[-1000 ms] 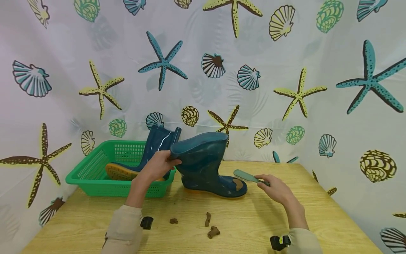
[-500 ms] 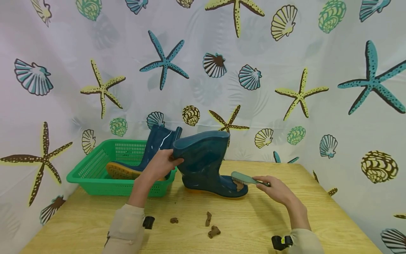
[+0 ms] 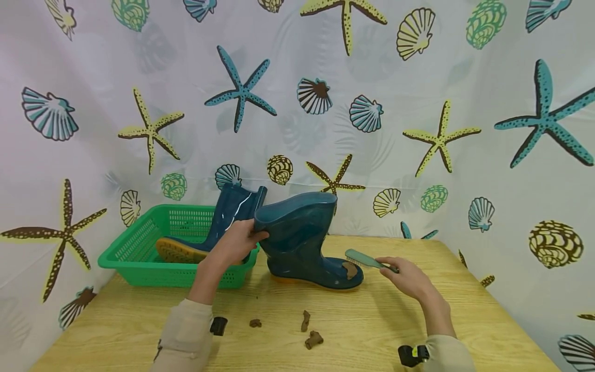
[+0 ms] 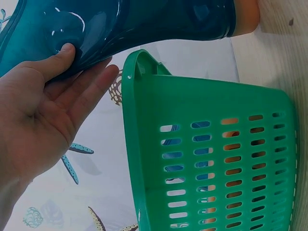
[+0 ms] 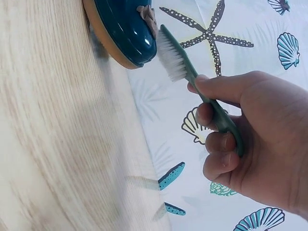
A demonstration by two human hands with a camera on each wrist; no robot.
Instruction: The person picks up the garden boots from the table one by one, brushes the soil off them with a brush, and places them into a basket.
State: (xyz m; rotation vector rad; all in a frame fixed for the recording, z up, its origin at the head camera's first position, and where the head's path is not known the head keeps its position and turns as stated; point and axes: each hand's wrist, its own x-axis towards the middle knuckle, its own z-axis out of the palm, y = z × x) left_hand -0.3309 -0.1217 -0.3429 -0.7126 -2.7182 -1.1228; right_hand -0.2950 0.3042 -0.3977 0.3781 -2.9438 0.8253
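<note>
A dark blue rubber boot [image 3: 297,243] stands on the table with its toe to the right. My left hand [image 3: 236,240] pinches the back edge of its shaft; in the left wrist view the thumb [image 4: 65,53] lies on the outside. A patch of brown mud [image 3: 349,269] sticks to the toe of the boot. My right hand [image 3: 406,276] grips the handle of a green brush [image 3: 362,258], its white bristles [image 5: 171,60] facing the toe. In the right wrist view, the brush head is right by the mud [image 5: 148,18]; whether they touch I cannot tell.
A green basket [image 3: 111,261] stands at the left of the wooden table [image 3: 372,330], with a second blue boot [image 3: 231,212] leaning in it. Several brown mud lumps [image 3: 313,339] lie near the front. A patterned curtain [image 3: 297,139] hangs behind.
The brush moved left onto the mud patch half a second ago, then came back right toward the tip of the toe. The boot and left hand shifted slightly right in view.
</note>
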